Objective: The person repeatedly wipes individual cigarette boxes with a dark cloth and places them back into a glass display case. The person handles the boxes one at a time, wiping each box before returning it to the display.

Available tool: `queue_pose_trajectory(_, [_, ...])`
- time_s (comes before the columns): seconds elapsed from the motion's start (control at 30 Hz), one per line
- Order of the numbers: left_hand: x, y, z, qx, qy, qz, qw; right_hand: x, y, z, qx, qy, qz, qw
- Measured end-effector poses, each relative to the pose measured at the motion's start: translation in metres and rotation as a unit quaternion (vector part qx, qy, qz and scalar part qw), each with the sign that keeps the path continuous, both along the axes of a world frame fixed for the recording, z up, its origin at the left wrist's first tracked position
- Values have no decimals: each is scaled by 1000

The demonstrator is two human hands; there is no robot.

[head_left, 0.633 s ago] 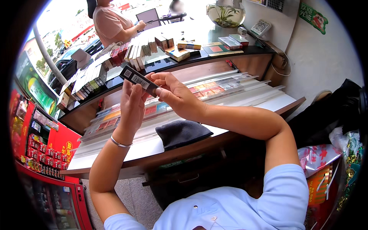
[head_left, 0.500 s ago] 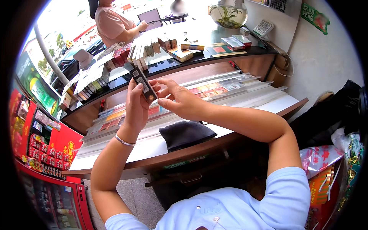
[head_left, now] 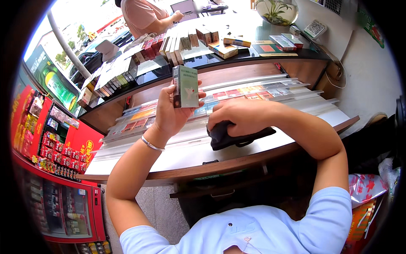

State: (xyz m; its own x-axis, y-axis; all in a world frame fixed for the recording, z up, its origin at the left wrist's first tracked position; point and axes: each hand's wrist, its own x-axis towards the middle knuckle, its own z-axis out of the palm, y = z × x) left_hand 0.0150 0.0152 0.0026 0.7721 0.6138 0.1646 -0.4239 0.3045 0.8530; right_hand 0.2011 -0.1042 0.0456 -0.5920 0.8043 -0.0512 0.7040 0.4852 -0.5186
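My left hand (head_left: 171, 113) is closed round a pale green cigarette pack (head_left: 188, 87), held upright above the drawer with its broad face toward me. A dark side with a barcode shows along the pack's left edge. Lower and to the right, my right hand (head_left: 244, 115) grips a folded black cloth (head_left: 226, 139) at the front of the white drawer surface. Part of the cloth is hidden under the fingers. Flat packs in several colours (head_left: 226, 94) lie in clear-edged rows behind both hands.
Beyond the drawer (head_left: 296, 142), a dark glass counter (head_left: 203, 63) bears rows of boxes, a glass bowl with a plant (head_left: 277, 12) and a code stand (head_left: 315, 28). A person in pink (head_left: 144, 19) stands across it. At left is a red fridge (head_left: 63, 207).
My left hand has turned the pack so its broad green face shows. My right hand has left the pack and taken hold of the black cloth, shifting it. The view has swung slightly.
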Motion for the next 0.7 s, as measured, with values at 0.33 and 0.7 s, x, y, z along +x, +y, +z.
queue_pose_trajectory(0.33, [11,-35,-24,83,-54,-164,981,-26,16,-25,529,41,-16,847])
queue_pose_trajectory(0.7, [14,-41,-2,122,36,-200,971,75,65,-29,217,410,-321,826])
